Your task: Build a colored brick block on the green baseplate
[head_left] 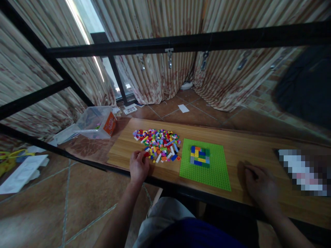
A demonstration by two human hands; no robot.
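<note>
At the near left edge of a heap of small coloured building bricks (157, 139) is my left hand (139, 167), palm down. Its thumb and fingers are pinched on a red brick (146, 154). To the right of the heap lies a green baseplate (217, 175), with a block of blue, yellow, white, orange and green bricks (200, 156) built up near its upper middle. My right hand (261, 184) rests on the table right of the baseplate, fingers curled in, and I see nothing in it.
The long wooden table (238, 141) has a dark front edge close to my lap. A clear plastic box (90, 120) with an orange label stands beyond its left end. A blurred-out flat object (301, 172) lies at the right. A black metal rail (165, 44) crosses before the curtains.
</note>
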